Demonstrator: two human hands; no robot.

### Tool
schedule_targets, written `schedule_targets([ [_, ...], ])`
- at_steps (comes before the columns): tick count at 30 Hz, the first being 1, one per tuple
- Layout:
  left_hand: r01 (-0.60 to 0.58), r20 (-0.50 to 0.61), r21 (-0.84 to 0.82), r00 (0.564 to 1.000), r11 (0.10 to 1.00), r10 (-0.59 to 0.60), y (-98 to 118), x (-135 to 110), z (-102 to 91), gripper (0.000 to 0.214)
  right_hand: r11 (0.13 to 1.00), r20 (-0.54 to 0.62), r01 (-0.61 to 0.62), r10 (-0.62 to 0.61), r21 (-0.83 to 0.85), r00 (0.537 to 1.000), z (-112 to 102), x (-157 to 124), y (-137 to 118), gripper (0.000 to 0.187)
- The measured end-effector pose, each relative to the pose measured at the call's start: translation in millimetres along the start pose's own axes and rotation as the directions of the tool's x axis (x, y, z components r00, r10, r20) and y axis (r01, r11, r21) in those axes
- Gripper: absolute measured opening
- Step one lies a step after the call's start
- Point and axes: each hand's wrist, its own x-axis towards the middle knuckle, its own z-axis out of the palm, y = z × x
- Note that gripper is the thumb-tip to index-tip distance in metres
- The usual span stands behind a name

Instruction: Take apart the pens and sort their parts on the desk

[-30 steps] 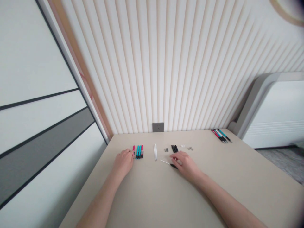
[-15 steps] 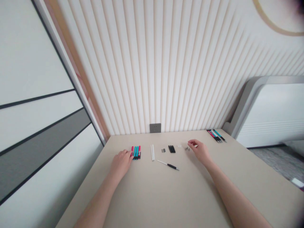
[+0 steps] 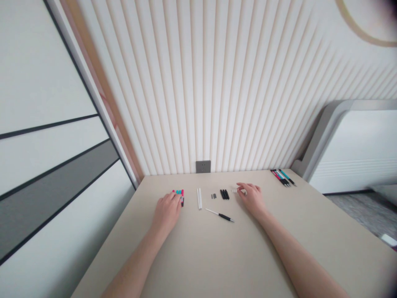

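My left hand [image 3: 168, 210] lies palm down on the beige table [image 3: 217, 256], its fingertips over a row of pink and teal pen barrels [image 3: 179, 193]. My right hand [image 3: 250, 196] rests further right, fingertips on small white and grey parts [image 3: 235, 190]; whether it grips one I cannot tell. Between the hands lie two white refill tubes [image 3: 199, 198], tiny dark springs [image 3: 214, 195], three black grips [image 3: 224, 194] and a partly assembled refill with a black grip [image 3: 221, 215].
Several finished pens [image 3: 283, 177] lie at the table's far right corner. A grey wall socket [image 3: 203, 166] sits on the ribbed wall behind. A white cabinet [image 3: 353, 149] stands to the right, a panelled wall to the left.
My right hand left the refill on the table, went out to the small parts at the right, then drew back a little left. My left hand slid forward onto the coloured barrels.
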Motion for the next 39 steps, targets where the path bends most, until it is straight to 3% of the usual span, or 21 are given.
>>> schedule_targets([
  [4,-0.107,-0.027,-0.108,0.994,0.988,0.104,21,-3,4.3,0.026,1.000,0.024,-0.008,0.009,-0.028,1.000,1,1,0,0.032],
  [10,-0.309,-0.068,-0.162,0.951,0.937,0.301,41,-7,7.6,0.022,0.997,0.069,-0.038,0.042,-0.062,0.997,2,1,1,0.033],
  [23,-0.334,-0.068,-0.191,0.942,0.923,0.327,38,-8,11.0,0.020,0.995,0.068,-0.011,0.018,-0.096,0.997,1,-2,0,0.033],
  [27,-0.356,-0.054,-0.196,0.934,0.914,0.353,40,-9,10.1,0.023,0.995,0.047,0.049,-0.045,-0.092,0.998,-15,-12,-19,0.032],
  [31,-0.389,-0.033,-0.188,0.920,0.902,0.390,41,-11,12.4,0.026,0.989,0.131,0.145,-0.147,0.020,0.981,-27,-28,-52,0.024],
  [35,-0.419,-0.033,-0.183,0.907,0.890,0.420,40,-11,17.7,0.034,0.970,0.259,0.232,-0.241,0.065,0.935,-24,-42,-82,0.019],
  [39,-0.461,-0.061,-0.201,0.887,0.864,0.459,39,-11,23.1,0.039,0.971,0.354,0.229,-0.239,0.071,0.904,-18,-49,-91,0.017],
])
